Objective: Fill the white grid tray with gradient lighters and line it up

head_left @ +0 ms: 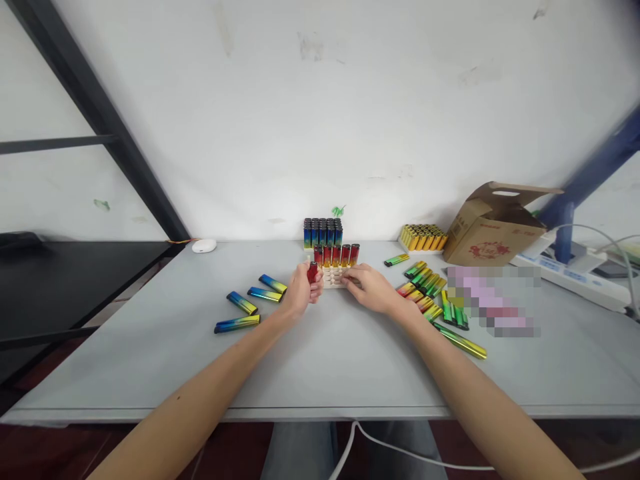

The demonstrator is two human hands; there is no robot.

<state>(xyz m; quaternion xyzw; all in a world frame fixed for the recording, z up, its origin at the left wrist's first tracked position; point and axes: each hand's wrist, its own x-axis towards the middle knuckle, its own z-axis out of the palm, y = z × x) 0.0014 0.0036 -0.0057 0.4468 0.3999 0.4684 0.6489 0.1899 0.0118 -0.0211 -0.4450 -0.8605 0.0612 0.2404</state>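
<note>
My left hand [302, 291] is closed around a red lighter [313, 272], held upright at the left side of a pale tray [332, 277] with rows of slots. A row of red-and-yellow lighters [337, 256] stands upright along the tray's far side. My right hand [369, 287] has its fingers bent onto the tray's right edge, gripping it. Loose blue-and-yellow lighters [265, 294] lie left of my left hand. Right of my right hand lie several green-and-yellow lighters [429, 281] and a few red-and-yellow ones [415, 297], partly hidden by my forearm.
Behind the tray stands a block of upright blue lighters [323, 233]. Yellow lighters fill another tray [423, 237] beside an open cardboard box [493, 233]. A white power strip [570, 280] lies at right, a white case [204, 246] at back left. A blurred patch [493, 300] covers something.
</note>
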